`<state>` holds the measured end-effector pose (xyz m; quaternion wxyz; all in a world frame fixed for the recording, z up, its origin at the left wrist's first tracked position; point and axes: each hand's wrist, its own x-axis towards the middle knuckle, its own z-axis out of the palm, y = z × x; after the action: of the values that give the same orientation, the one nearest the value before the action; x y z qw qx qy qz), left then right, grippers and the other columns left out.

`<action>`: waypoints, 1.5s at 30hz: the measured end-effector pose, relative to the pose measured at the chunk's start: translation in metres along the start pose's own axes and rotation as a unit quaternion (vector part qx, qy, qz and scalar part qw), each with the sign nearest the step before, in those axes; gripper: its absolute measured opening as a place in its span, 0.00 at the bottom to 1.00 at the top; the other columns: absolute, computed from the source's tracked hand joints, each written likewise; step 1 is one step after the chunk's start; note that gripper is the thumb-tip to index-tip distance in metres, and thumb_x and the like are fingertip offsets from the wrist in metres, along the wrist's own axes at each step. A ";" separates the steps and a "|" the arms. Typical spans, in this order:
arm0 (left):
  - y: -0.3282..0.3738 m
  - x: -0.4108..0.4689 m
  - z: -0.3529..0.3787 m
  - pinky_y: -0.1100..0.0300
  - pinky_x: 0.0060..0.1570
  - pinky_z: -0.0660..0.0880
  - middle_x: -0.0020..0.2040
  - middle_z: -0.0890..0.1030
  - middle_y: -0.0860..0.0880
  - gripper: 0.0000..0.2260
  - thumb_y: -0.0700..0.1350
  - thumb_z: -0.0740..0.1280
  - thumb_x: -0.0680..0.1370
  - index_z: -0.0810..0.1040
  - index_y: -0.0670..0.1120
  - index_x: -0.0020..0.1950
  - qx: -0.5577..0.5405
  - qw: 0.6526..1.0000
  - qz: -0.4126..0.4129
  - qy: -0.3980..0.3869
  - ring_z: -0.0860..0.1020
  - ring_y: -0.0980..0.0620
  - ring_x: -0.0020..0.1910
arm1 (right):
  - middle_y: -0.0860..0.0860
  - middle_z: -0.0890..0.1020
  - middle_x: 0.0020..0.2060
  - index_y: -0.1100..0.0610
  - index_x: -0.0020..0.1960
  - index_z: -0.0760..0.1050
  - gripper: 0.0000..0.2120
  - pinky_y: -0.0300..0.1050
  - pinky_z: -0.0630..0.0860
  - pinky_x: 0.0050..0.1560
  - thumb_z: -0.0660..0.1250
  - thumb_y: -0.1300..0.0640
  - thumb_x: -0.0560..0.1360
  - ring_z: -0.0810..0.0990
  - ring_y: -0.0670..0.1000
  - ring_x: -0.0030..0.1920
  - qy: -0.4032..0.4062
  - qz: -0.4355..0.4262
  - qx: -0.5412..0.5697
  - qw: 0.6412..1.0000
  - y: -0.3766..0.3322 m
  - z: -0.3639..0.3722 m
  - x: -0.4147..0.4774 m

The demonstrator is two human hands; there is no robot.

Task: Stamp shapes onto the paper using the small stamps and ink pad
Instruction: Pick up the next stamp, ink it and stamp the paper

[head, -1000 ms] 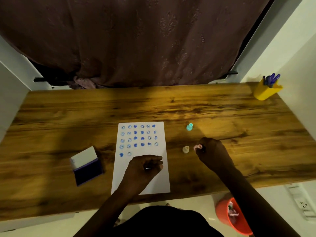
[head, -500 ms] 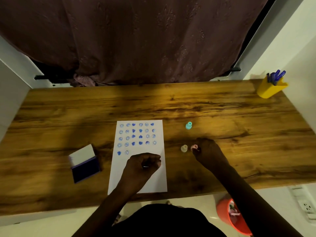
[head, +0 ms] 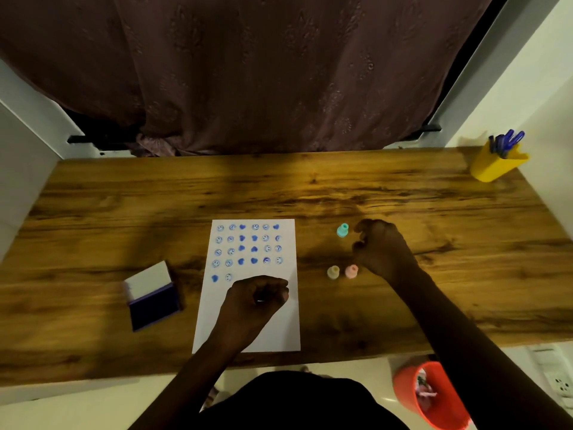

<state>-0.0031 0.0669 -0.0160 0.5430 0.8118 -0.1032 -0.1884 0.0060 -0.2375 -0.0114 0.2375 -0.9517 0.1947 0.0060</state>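
Left fist on the paper, right hand among three stamps

Left hand (head: 257,301) rests clenched on the white paper (head: 279,330) below the blue prints. Right hand (head: 379,249), fingers loosely curled and gripping nothing, sits between the pink stamp (head: 351,271), beside the yellow stamp (head: 333,272), and the farther teal stamp (head: 342,230). One open ink pad (head: 153,297) lies left

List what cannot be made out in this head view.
- Left hand: curled over the paper; its fingers hide whatever it holds.
- Orange bin: cut off by the bottom edge, contents blurred.
- Stamped marks: too small to read clearly.
- Teal stamp: face hidden underneath.
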 end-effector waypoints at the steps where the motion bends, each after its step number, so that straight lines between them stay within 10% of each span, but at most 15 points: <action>1: 0.000 0.000 0.000 0.71 0.50 0.76 0.52 0.85 0.60 0.14 0.45 0.78 0.73 0.81 0.63 0.50 0.001 1.000 0.001 0.002 0.83 0.64 0.53 | 0.53 0.85 0.47 0.55 0.59 0.79 0.19 0.45 0.81 0.44 0.73 0.53 0.69 0.84 0.53 0.45 0.025 0.001 -0.006 1.000 -0.004 0.002 0.007; 13: -0.006 -0.006 -0.016 0.51 0.59 0.82 0.51 0.87 0.58 0.13 0.46 0.78 0.73 0.83 0.66 0.49 -0.009 0.999 -0.023 0.021 0.85 0.56 0.53 | 0.57 0.85 0.45 0.57 0.54 0.80 0.11 0.45 0.78 0.39 0.70 0.52 0.77 0.85 0.58 0.45 0.026 -0.004 -0.065 0.998 -0.013 0.028 0.039; 18: -0.006 -0.007 -0.021 0.40 0.60 0.80 0.53 0.87 0.51 0.14 0.58 0.78 0.69 0.84 0.59 0.53 -0.083 0.996 -0.026 0.030 0.85 0.48 0.55 | 0.52 0.86 0.42 0.56 0.49 0.83 0.09 0.41 0.75 0.40 0.73 0.51 0.75 0.85 0.52 0.42 0.057 0.011 0.108 0.992 -0.041 0.014 0.016; 21: 0.000 -0.003 -0.023 0.35 0.60 0.78 0.52 0.86 0.44 0.16 0.59 0.78 0.66 0.84 0.62 0.53 -0.155 0.987 -0.028 0.031 0.84 0.40 0.55 | 0.54 0.87 0.41 0.57 0.51 0.82 0.07 0.44 0.80 0.39 0.73 0.55 0.76 0.85 0.51 0.40 -0.058 0.089 0.350 0.931 -0.078 0.005 -0.022; 30: 0.001 -0.004 -0.036 0.52 0.47 0.85 0.46 0.88 0.55 0.16 0.35 0.72 0.76 0.80 0.56 0.55 -0.153 0.988 -0.021 0.006 0.87 0.45 0.45 | 0.60 0.84 0.42 0.64 0.55 0.79 0.09 0.42 0.80 0.41 0.69 0.59 0.78 0.82 0.51 0.39 -0.248 0.129 0.460 0.843 -0.132 0.030 -0.085; 38: -0.007 -0.016 -0.062 0.51 0.49 0.85 0.55 0.86 0.50 0.22 0.37 0.75 0.73 0.83 0.66 0.54 -0.179 0.984 -0.002 0.019 0.85 0.44 0.51 | 0.58 0.87 0.40 0.60 0.52 0.81 0.18 0.42 0.80 0.42 0.68 0.45 0.79 0.82 0.49 0.36 -0.268 0.098 0.381 0.879 -0.153 0.052 -0.092; 45: -0.020 -0.025 -0.089 0.60 0.43 0.83 0.49 0.88 0.54 0.11 0.44 0.75 0.73 0.84 0.52 0.55 -0.168 0.984 -0.034 0.053 0.87 0.48 0.46 | 0.52 0.87 0.41 0.59 0.51 0.81 0.10 0.39 0.82 0.44 0.73 0.52 0.76 0.85 0.48 0.40 -0.237 0.016 0.393 0.888 -0.177 0.052 -0.085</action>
<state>0.0112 0.1591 0.0005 0.6695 0.7212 -0.0139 -0.1777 -0.0018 -0.0390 0.0305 0.6313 -0.7472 0.1342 0.1586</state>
